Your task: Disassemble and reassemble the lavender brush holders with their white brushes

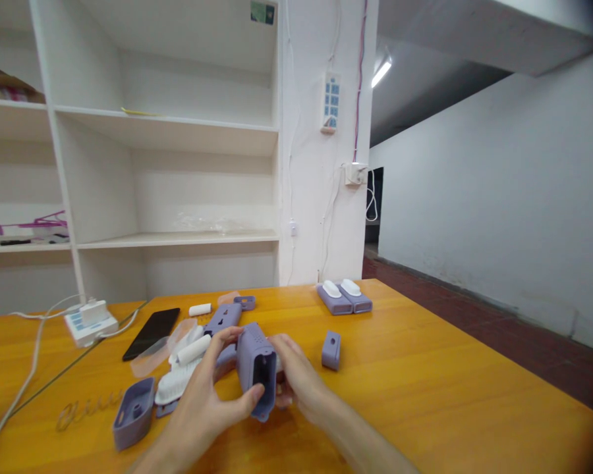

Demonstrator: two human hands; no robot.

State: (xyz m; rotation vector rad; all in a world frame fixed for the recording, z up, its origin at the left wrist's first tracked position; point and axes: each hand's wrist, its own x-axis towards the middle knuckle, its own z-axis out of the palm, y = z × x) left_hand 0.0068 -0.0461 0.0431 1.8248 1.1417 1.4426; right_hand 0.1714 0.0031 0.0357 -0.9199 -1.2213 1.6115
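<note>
I had the purple housing upright just above the orange table, clamped between both hands. My left hand gripped it with the thumb on its lower front edge and the fingers curled over its left side. My right hand closed on its right side, though blur hid those fingertips. A small purple cap stood just right of my hands, and a white brush and a purple shell lay to their left.
</note>
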